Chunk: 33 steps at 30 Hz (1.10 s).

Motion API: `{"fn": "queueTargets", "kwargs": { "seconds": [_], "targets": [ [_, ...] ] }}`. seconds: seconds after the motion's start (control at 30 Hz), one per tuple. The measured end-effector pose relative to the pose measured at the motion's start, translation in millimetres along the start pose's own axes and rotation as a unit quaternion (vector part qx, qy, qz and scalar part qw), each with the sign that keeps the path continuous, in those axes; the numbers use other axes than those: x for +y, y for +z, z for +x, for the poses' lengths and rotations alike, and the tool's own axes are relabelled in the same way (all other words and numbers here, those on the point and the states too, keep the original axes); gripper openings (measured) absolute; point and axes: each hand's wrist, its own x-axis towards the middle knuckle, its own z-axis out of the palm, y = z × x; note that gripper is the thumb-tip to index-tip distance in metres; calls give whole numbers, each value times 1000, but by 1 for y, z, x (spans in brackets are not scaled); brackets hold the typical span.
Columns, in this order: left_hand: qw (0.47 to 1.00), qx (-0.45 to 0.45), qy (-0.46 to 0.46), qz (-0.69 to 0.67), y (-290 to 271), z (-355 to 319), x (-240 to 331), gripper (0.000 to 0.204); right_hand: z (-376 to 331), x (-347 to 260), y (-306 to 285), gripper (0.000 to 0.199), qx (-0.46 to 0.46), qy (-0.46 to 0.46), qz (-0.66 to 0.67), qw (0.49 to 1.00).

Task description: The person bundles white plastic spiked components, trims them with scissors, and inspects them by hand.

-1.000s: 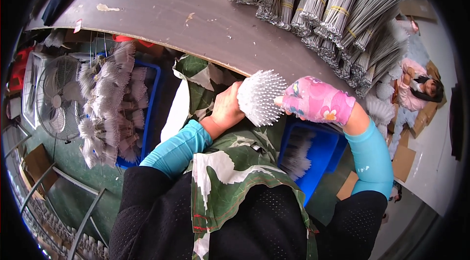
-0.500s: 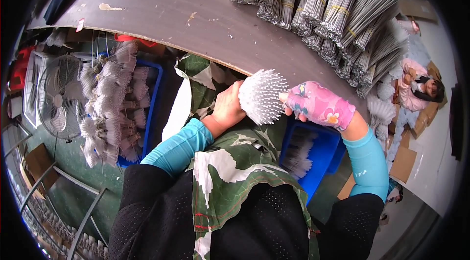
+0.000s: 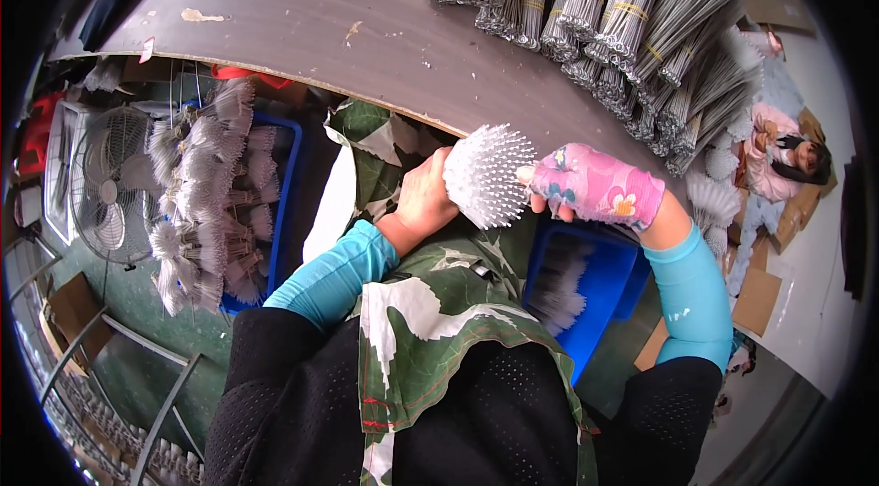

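Observation:
My left hand (image 3: 427, 197), bare above a turquoise sleeve, is closed round a bundle of thin white-bristled brushes (image 3: 490, 177). Their tips fan out toward the right, and their other ends are hidden behind my hand and the apron. At the right edge of the fan is my right hand (image 3: 595, 186), in a pink flowered fingerless glove. Its thumb and fingers are drawn together against the outermost tips; whatever they pinch is too small to name. Both hands are over my lap, just in front of the table edge.
Wire-stemmed brush bundles with yellow bands (image 3: 586, 10) are piled at the far right of the brown table (image 3: 302, 10). Blue bins (image 3: 595, 303) with white brushes stand below right and left. A fan (image 3: 110, 184) is at left; another person (image 3: 778, 152) sits far right.
My right hand stays at the brush tips, with its fingers slightly shifted. The left hand keeps its hold on the bundle, and the view has moved very slightly.

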Motion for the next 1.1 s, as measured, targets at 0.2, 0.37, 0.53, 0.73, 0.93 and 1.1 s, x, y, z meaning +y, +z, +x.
{"fn": "queueTargets", "kwargs": {
  "seconds": [0.2,0.37,0.53,0.73,0.93,1.1],
  "targets": [
    [1000,3,0,-5,2,0,-2,51,5,-15,-4,49,-21,-13,-103,994],
    [1000,4,1,0,1,-1,-1,52,7,-15,-3,49,-16,-35,-111,993],
    [1000,12,12,0,1,0,0,52,4,-8,-5,51,10,11,-97,995],
    [1000,16,8,-10,2,-1,-1,52,6,-9,-3,48,-10,-4,-91,996],
    [1000,19,10,-11,1,-1,-2,51,8,-13,-1,49,-10,2,-116,993],
    [1000,5,-4,-5,0,-1,2,50,9,-19,-7,51,-41,10,-118,992]
  ]
}}
